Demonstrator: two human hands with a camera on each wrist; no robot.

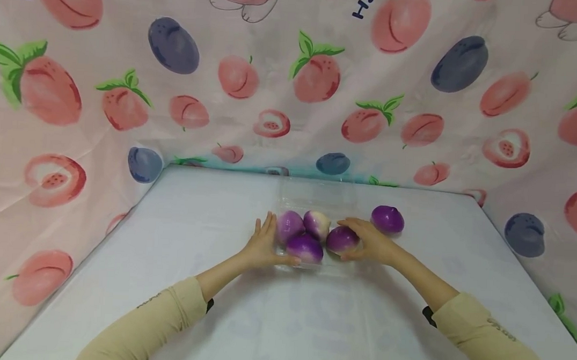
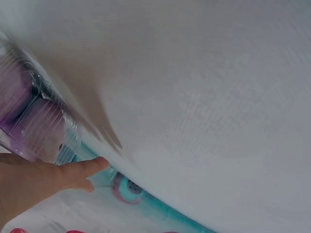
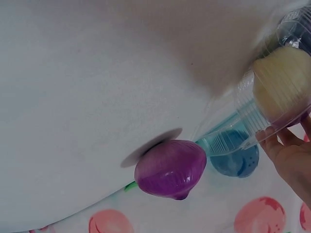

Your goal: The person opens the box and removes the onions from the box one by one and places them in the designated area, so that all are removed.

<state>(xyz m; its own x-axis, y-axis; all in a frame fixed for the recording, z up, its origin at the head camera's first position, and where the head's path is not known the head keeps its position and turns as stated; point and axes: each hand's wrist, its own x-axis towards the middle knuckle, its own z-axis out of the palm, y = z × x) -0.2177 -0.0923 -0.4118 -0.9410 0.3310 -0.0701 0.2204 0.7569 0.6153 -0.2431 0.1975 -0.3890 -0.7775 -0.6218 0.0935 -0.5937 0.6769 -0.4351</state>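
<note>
Fruit-print cloth (image 1: 242, 127) hangs behind and on both sides of a white table (image 1: 209, 219). Two bare forearms in beige sleeves (image 1: 154, 316) slant inward from near left and near right. At the left end of a clear plastic box (image 1: 332, 268), the left hand (image 1: 260, 249) spreads wide, unclenched, its fingers straight toward the far side and its thumb stretched rightward along the near edge. The right hand (image 1: 370, 242) bends over the box's right end, thumb near and fingers far, gripping the right onion (image 1: 340, 240) between them. That onion sits inside the box with its purple side up and its paler end turned down and near. Also in the box are the left onion (image 1: 289, 227), the far onion (image 1: 317, 224), its whitish end pointing right, and the near onion (image 1: 305, 248), its long axis running left to right. The box lies lengthwise left to right, its lid (image 1: 312, 193) folded open on the far side. Just right of the box, a loose onion (image 1: 387, 220) rests on the table, broadest left to right, its tip pointing up and far.
</note>
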